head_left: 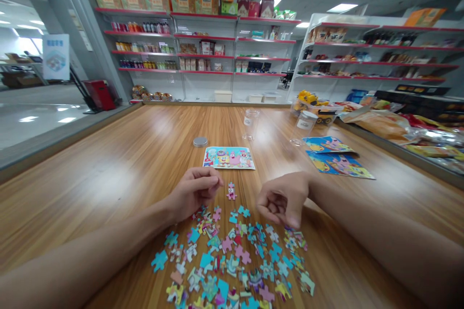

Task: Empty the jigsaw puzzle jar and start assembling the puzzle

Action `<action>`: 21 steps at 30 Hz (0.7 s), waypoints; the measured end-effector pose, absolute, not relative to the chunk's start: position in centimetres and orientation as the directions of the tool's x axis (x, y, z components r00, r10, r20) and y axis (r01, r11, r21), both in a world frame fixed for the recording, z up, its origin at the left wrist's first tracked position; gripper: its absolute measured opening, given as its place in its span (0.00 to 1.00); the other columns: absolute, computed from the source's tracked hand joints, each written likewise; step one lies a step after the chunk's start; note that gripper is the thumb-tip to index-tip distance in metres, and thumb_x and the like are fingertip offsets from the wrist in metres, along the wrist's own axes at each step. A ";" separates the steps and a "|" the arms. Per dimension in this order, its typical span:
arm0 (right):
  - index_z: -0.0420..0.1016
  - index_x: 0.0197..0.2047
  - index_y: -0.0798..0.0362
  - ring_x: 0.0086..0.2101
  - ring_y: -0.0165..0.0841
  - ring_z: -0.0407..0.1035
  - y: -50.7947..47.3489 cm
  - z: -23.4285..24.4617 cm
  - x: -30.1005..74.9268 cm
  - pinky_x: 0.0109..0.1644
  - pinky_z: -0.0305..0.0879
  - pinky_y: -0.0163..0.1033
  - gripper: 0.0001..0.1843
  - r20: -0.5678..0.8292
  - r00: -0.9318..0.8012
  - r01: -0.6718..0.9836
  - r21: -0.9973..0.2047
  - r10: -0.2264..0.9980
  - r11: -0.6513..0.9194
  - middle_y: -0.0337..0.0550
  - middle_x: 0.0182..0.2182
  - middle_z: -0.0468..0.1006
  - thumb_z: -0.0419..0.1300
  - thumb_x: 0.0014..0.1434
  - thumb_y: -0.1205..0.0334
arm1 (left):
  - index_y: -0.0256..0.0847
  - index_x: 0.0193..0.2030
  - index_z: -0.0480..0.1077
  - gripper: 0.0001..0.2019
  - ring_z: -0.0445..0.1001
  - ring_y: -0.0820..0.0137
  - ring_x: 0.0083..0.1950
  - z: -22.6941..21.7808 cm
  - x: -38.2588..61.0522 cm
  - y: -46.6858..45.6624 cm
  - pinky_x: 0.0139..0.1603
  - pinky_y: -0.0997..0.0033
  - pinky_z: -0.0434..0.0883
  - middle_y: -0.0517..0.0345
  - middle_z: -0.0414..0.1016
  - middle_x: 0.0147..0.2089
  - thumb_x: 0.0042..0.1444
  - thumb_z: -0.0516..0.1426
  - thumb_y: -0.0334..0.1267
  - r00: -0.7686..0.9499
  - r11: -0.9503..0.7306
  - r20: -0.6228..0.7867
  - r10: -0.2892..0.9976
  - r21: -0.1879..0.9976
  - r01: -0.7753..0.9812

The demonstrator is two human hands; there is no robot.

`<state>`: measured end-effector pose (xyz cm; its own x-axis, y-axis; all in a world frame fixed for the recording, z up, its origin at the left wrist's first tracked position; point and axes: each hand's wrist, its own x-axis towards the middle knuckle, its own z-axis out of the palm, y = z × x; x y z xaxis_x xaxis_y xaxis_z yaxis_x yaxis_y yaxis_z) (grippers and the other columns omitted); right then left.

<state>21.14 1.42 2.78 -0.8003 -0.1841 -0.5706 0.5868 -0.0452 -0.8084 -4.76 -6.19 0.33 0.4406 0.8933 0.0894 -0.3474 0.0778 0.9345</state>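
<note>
Loose jigsaw pieces (242,254) in blue, pink, yellow and white lie scattered on the wooden table close to me. My left hand (197,188) rests at their far left edge, thumb and forefinger closed together; whatever may be between them is hidden. Over the right side of the pieces hovers my right hand (282,199), loosely curled, with thumb and forefinger apart and nothing seen between them. A small joined pink section (231,191) showing a cartoon face lies between the hands. Just beyond it is a reference picture card (229,158) with cartoon characters.
A round grey lid (200,142) lies behind the card's left end. Two clear jars, one uncapped (251,124) and one white-lidded (303,128), stand farther back. Blue picture sheets (339,163) lie at right, near a bin of yellow toy trucks (311,102). Stocked shelves (203,71) line the back.
</note>
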 end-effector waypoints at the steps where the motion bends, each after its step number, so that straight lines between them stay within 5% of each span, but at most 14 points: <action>1: 0.68 0.36 0.57 0.16 0.21 0.62 1.4 2.3 21.2 0.18 0.55 0.25 0.31 -0.509 -0.846 0.528 -0.842 -0.157 -0.112 0.32 0.21 0.74 0.79 0.36 0.53 | 0.34 0.28 0.69 0.16 0.49 0.79 0.21 0.4 -4.9 -6.0 0.19 0.80 0.47 0.65 0.56 0.21 0.48 0.67 0.45 0.460 0.137 0.059 0.886 0.914 -0.382; 5: 0.64 0.30 0.55 0.13 0.18 0.49 0.3 1.0 20.3 0.14 0.44 0.25 0.22 -0.239 -0.959 0.181 -0.930 0.152 -0.319 0.25 0.15 0.62 0.74 0.48 0.54 | 0.34 0.27 0.69 0.16 0.47 0.81 0.19 1.4 -5.9 -5.2 0.18 0.81 0.43 0.66 0.54 0.20 0.49 0.67 0.44 0.507 0.142 0.060 0.860 0.926 -0.351; 10: 0.62 0.30 0.54 0.14 0.18 0.44 -1.1 0.9 18.7 0.15 0.39 0.26 0.21 -0.118 -0.863 -0.007 -0.970 0.491 -0.245 0.23 0.15 0.57 0.72 0.51 0.55 | 0.31 0.29 0.73 0.16 0.54 0.81 0.19 2.0 -8.1 -3.8 0.19 0.81 0.50 0.64 0.60 0.19 0.56 0.65 0.45 0.682 -0.100 -0.024 0.731 0.985 0.141; 16: 0.78 0.33 0.61 0.20 0.20 0.57 -2.3 2.0 18.2 0.22 0.50 0.27 0.17 -0.093 -0.902 0.211 -0.947 0.421 0.244 0.33 0.19 0.68 0.71 0.52 0.54 | 0.30 0.33 0.74 0.15 0.60 0.79 0.23 0.4 -8.0 -3.5 0.23 0.81 0.56 0.60 0.68 0.24 0.56 0.64 0.45 0.685 -0.248 0.046 0.727 0.948 0.200; 21: 0.83 0.37 0.60 0.20 0.21 0.54 -2.9 2.1 18.0 0.22 0.48 0.29 0.17 -0.094 -0.915 0.243 -0.904 0.391 0.351 0.34 0.18 0.67 0.70 0.53 0.53 | 0.30 0.33 0.76 0.14 0.63 0.78 0.24 0.5 -8.3 -3.2 0.24 0.81 0.58 0.57 0.71 0.25 0.55 0.65 0.43 0.752 -0.217 -0.006 0.659 0.956 0.198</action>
<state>18.05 -2.88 2.11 -0.9154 0.3914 -0.0942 0.2432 0.3512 -0.9042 -8.31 -3.24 0.50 0.7521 0.6590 -0.0059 0.1976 -0.2170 0.9560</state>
